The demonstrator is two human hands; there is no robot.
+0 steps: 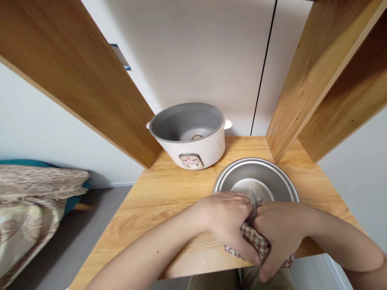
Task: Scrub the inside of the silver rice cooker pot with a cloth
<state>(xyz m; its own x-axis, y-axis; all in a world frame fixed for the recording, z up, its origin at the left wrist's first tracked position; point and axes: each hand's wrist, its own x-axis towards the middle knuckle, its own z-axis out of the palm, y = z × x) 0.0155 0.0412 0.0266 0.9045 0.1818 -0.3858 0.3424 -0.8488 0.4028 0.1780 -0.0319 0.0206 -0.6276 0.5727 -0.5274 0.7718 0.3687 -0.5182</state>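
Note:
A metal inner pot [256, 179] stands on the wooden table [163, 193] close to the front edge. My left hand [226, 219] and my right hand [279, 233] meet at the pot's near rim, both closed around a brown-and-white houndstooth cloth [258, 245]. The cloth bunches between my fingers and hangs a little past the table's edge. Behind the pot, at the back of the table, sits a white rice cooker body [190, 135] with no lid and an empty grey cavity.
Wooden shelf panels rise on the left [78, 76] and right [326, 72] of the table, with a white wall behind. A patterned blanket on a bed [33, 201] lies at the far left above a grey floor.

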